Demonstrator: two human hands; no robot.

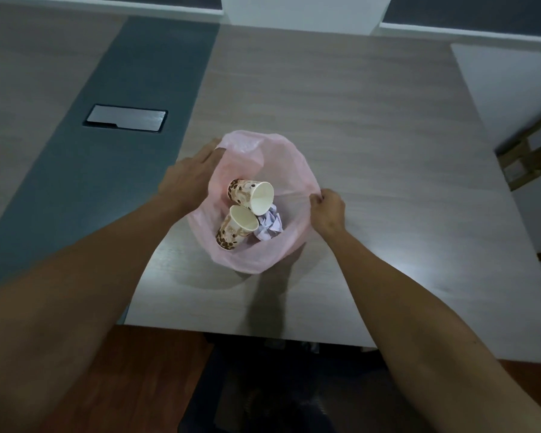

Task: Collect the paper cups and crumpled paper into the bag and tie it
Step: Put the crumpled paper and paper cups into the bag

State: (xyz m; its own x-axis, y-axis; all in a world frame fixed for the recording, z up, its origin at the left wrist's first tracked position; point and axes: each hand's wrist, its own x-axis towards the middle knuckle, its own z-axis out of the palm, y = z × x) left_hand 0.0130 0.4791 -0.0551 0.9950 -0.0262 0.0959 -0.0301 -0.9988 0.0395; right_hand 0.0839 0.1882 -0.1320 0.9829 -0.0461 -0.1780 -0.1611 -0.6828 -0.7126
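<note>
Two paper cups [245, 210] and one wad of crumpled paper [270, 225] already inside the pink plastic bag [294, 170], lying on their sides near its centre, cups touching each other and the paper. Bag resting open on the wood-grain surface [372, 120], rim spread wide. Collection apparently complete; tying not yet begun.

Left hand [188, 176]: fingers extended and flat against the bag's far-left rim, not clenched; whether any film is pinched beneath, cannot tell. Right hand [327, 209]: fingers closed, pinching the right rim, film drawn taut there.

Handling, by judgement: thin film, soft, light, somewhat slippery, liable to tear under a sharp pull. Contents light; cups crushable but of no concern as waste. Best hold: opposite rim edges, gathered upward into two tails above the contents, leaving enough slack for a knot.
</note>
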